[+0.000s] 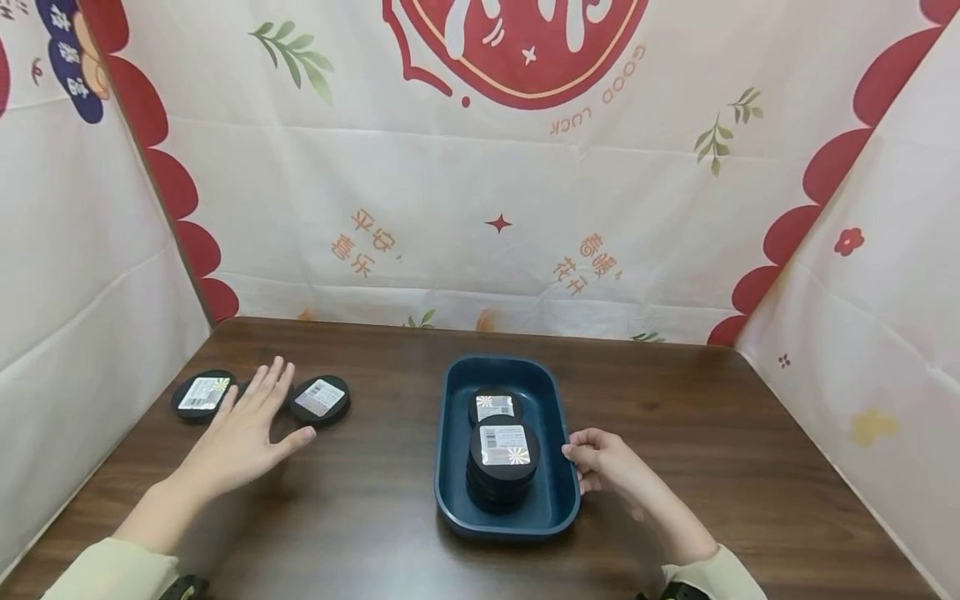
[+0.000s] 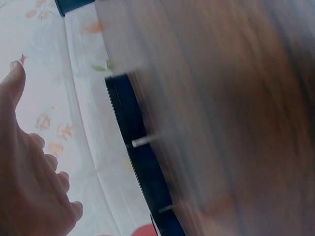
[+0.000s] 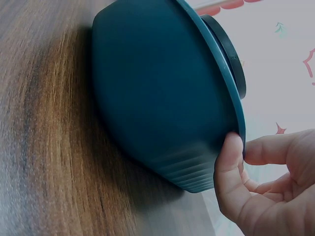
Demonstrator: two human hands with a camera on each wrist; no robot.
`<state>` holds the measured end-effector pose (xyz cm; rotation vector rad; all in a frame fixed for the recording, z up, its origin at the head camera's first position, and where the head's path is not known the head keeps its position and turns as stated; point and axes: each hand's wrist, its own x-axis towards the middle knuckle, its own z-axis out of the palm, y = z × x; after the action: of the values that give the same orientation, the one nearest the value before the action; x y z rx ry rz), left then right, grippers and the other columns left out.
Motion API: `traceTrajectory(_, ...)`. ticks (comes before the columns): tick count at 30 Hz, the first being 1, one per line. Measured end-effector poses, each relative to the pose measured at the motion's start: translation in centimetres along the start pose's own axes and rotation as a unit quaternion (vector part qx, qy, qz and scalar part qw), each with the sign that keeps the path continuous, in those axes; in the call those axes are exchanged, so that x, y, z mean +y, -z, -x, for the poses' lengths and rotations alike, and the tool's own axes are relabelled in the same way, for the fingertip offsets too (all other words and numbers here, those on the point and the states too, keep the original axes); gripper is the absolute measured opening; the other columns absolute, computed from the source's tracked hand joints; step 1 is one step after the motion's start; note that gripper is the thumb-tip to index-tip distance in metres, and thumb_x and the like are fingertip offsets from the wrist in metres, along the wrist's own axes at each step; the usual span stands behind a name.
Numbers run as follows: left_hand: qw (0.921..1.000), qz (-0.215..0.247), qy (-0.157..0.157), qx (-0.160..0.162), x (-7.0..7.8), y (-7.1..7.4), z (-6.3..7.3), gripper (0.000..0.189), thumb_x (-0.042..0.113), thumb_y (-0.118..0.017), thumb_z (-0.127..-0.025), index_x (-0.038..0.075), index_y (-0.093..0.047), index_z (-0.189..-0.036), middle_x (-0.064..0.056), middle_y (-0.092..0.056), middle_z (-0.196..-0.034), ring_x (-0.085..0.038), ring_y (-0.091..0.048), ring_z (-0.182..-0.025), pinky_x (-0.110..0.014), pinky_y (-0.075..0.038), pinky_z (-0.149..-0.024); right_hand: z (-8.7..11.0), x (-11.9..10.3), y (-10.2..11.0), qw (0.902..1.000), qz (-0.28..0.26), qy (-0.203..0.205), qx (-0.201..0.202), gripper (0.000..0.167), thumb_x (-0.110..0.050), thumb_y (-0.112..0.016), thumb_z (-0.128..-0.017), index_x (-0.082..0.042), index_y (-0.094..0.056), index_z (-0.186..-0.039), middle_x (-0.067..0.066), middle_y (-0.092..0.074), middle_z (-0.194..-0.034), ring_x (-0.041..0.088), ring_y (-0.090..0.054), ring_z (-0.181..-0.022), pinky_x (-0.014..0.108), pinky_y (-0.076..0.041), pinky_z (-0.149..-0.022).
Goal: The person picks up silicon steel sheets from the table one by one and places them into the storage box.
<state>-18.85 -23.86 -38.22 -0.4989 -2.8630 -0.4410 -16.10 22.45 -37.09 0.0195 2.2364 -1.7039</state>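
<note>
My left hand (image 1: 243,437) is held with fingers spread over a row of flat black round discs at the table's left. One labelled disc (image 1: 204,394) shows left of the fingers, another (image 1: 321,400) right of them; the hand mostly hides what lies between. Seen edge-on in the left wrist view, the discs (image 2: 150,169) line up apart from that hand. My right hand (image 1: 603,462) pinches the right rim of a dark blue oblong tray (image 1: 442,467) between thumb and finger. Inside stand a stack of black discs (image 1: 504,450) and, behind it, another labelled disc (image 1: 495,404).
The brown wooden table (image 1: 375,500) carries all of this. A white printed cloth (image 1: 465,183) hangs behind its far edge, and more cloth closes in the left and right sides.
</note>
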Motion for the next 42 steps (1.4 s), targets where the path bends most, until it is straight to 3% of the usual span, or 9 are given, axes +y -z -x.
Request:
traceTrajectory(9,0.9995,0.001,0.029,0.012,-2.0,0.7,0.7,0.097,0.055,-0.055,-0.086,0.004,-0.002,-0.149,-0.021,-0.003,-0.153,-0.034,0.004,-0.141,-0.062,0.006,-0.107,0.1,0.1,0.0,0.9999,-0.007,0.007,0.000,0.030,-0.013,-0.051,-0.094,0.011,-0.043,-0.108,0.007,-0.050,-0.075,0.015,-0.050,-0.062,0.027,-0.049,-0.055)
traceTrajectory(18,0.9973,0.019,0.069,-0.017,-3.8,0.7,1.8,0.113,0.062,-0.062,-0.077,0.004,0.004,-0.148,-0.023,0.006,-0.152,-0.039,0.008,-0.138,-0.070,0.005,-0.101,0.5,0.8,-0.3,0.9999,-0.012,-0.002,-0.002,0.029,-0.013,-0.051,-0.094,0.011,-0.043,-0.109,0.006,-0.048,-0.075,0.015,-0.048,-0.062,0.027,-0.048,-0.055)
traceTrajectory(22,0.9961,0.029,0.082,-0.015,-4.8,0.8,1.9,0.116,0.061,-0.065,-0.075,0.004,0.007,-0.147,-0.025,0.007,-0.151,-0.040,0.010,-0.138,-0.069,0.007,-0.101,0.5,0.6,-0.3,0.9998,-0.018,0.004,-0.003,0.028,-0.012,-0.051,-0.094,0.011,-0.043,-0.107,0.006,-0.048,-0.075,0.015,-0.048,-0.063,0.027,-0.048,-0.055)
traceTrajectory(28,0.9953,0.029,0.093,0.003,-6.5,1.0,1.9,0.119,0.059,-0.067,-0.075,0.000,0.007,-0.146,-0.028,0.007,-0.150,-0.043,0.009,-0.137,-0.071,0.004,-0.099,0.4,0.2,-0.1,0.9997,-0.021,0.009,-0.004,0.031,-0.013,-0.051,-0.093,0.013,-0.042,-0.110,0.006,-0.048,-0.076,0.015,-0.048,-0.064,0.027,-0.048,-0.056)
traceTrajectory(36,0.9921,0.024,0.123,-0.006,-8.7,0.7,2.5,0.120,0.060,-0.065,-0.075,-0.003,0.009,-0.145,-0.032,0.008,-0.147,-0.054,0.002,-0.132,-0.074,0.005,-0.096,0.4,0.3,0.0,0.9997,-0.023,0.010,-0.008,0.032,-0.013,-0.052,-0.093,0.012,-0.042,-0.110,0.007,-0.049,-0.076,0.015,-0.049,-0.064,0.027,-0.048,-0.056)
traceTrajectory(42,0.9901,0.039,0.134,-0.013,-10.3,0.7,2.4,0.120,0.058,-0.065,-0.076,-0.008,0.010,-0.142,-0.037,0.009,-0.144,-0.054,0.007,-0.131,-0.074,0.003,-0.096,0.2,0.5,0.0,0.9996,-0.026,0.009,-0.001,0.031,-0.012,-0.052,-0.092,0.012,-0.042,-0.109,0.007,-0.049,-0.076,0.014,-0.049,-0.063,0.026,-0.048,-0.055)
